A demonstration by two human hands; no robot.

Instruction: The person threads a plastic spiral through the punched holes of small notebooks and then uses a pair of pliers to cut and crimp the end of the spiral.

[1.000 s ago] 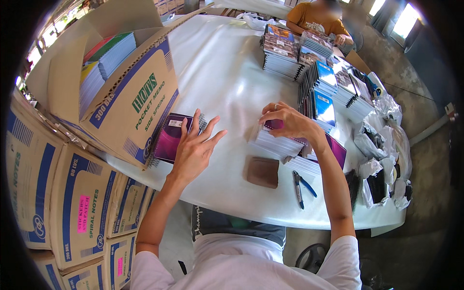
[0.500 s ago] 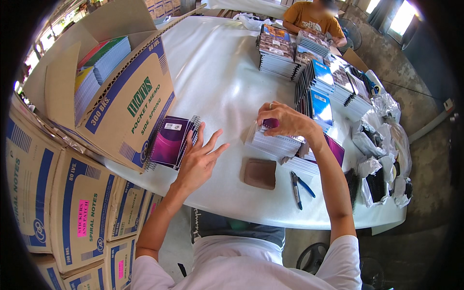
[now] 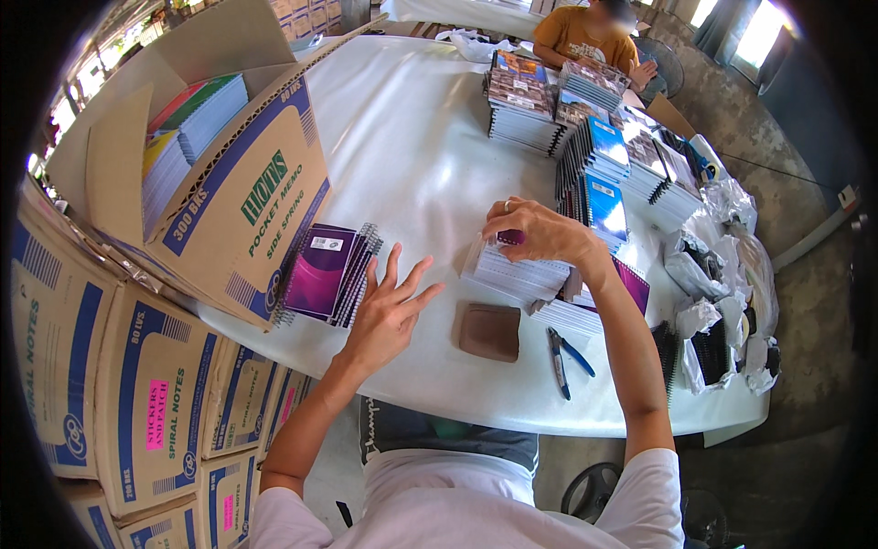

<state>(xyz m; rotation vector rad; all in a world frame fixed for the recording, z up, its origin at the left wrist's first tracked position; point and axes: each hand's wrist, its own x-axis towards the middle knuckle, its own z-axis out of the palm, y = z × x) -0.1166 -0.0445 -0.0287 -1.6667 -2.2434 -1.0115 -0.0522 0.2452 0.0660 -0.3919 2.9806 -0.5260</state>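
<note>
My left hand hovers over the white table, fingers spread and nothing in them. Just left of it lies a bunch of purple spiral notebooks, with their wire coils showing, against the big carton. My right hand curls over a stack of white page blocks, its thumb and fingers closed on a purple-covered notebook at the top. The hand hides most of that notebook. More purple covers show beneath my right forearm.
A brown flat pad and blue-handled pliers lie near the front edge. An open carton stands at left. Stacked notebooks and plastic bags with black coils line the right. A person sits across the table.
My left hand has shifted right, away from the bound purple notebooks, with its fingers still spread. My right hand has stayed over the stack, its fingers slightly lower. The person opposite has raised a hand.
</note>
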